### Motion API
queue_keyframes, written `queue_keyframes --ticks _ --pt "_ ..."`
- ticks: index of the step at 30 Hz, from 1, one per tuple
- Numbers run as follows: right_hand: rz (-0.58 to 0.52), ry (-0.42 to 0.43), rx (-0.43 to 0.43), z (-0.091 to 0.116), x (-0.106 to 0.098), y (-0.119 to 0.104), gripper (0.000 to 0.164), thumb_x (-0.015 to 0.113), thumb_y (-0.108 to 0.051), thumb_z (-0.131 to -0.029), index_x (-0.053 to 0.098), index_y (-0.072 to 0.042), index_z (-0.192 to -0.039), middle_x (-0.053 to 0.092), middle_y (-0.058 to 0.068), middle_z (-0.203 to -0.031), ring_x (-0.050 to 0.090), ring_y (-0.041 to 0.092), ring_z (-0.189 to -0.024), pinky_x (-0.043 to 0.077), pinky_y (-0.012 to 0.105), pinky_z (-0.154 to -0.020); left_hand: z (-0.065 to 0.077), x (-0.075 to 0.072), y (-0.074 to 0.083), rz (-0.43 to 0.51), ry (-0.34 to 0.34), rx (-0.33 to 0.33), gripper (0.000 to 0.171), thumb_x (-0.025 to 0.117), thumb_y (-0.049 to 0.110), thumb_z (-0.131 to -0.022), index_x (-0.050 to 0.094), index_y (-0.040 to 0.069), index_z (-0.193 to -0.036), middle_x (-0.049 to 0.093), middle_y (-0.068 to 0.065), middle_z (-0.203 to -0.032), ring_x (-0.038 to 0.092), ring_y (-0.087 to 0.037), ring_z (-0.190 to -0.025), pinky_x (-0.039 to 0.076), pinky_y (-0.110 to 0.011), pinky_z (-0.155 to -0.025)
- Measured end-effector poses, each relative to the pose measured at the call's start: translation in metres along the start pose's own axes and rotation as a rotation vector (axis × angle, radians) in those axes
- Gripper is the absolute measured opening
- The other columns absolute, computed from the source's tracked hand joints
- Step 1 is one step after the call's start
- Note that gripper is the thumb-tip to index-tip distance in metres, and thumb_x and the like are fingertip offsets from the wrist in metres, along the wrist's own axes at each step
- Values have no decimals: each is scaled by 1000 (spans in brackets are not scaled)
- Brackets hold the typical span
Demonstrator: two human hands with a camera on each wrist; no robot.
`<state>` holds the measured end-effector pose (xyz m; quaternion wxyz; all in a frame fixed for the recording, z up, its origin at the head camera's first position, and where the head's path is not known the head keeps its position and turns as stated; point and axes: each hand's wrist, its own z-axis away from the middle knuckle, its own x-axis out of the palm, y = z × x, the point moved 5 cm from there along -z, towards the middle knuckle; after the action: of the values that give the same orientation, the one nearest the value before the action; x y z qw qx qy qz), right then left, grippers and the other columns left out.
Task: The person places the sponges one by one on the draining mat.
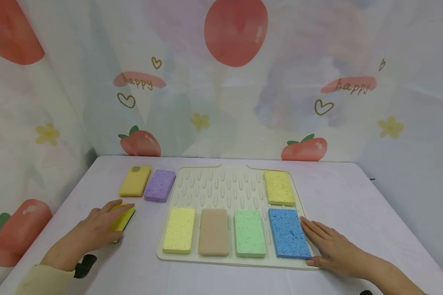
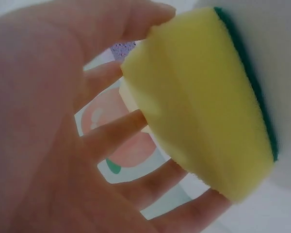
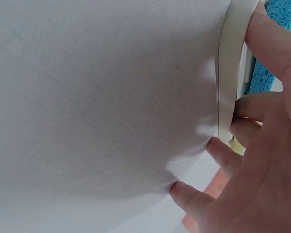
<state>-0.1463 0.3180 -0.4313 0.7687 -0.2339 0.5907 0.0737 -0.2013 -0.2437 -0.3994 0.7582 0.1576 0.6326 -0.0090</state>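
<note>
My left hand [image 1: 96, 229] grips a yellow scrub sponge [image 1: 122, 220] left of the mat, thumb and fingers along its edges. The left wrist view shows this sponge's [image 2: 199, 102] dark green scouring layer on the side away from the palm. My right hand [image 1: 332, 248] rests at the right edge of a cream mat [image 1: 221, 192], fingers fairly straight, beside a blue sponge [image 1: 289, 233]. In the right wrist view, fingertips touch the mat's rim [image 3: 228, 73] and press the cloth. Along the mat's front row lie a pale yellow sponge [image 1: 179, 230], a tan one [image 1: 213, 232] and a green one [image 1: 249, 233].
Another yellow sponge [image 1: 279, 188] lies at the mat's back right. Left of the mat, a mustard sponge [image 1: 134, 182] with a round dark mark lies next to a purple sponge [image 1: 160, 185]. Patterned cloth walls [image 1: 221, 102] enclose the white-covered table [image 1: 133, 270].
</note>
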Motion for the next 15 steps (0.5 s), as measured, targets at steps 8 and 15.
queue_keyframes --ticks 8,15 --pt "3 4 2 0 0 -1 97 61 -63 -86 31 0 -154 29 19 -161 30 48 -141 35 73 -101 0 0 1 -40 -7 -24 65 72 16 -82 50 19 -143 39 -25 -148 51 -55 -111 52 -61 -66" --pt "2 -4 12 0 -1 -1 98 62 -64 -85 31 0 -154 28 20 -161 30 48 -141 34 74 -101 3 -7 6 -31 22 8 63 70 14 -84 50 21 -143 40 -25 -147 54 -51 -107 52 -55 -63"
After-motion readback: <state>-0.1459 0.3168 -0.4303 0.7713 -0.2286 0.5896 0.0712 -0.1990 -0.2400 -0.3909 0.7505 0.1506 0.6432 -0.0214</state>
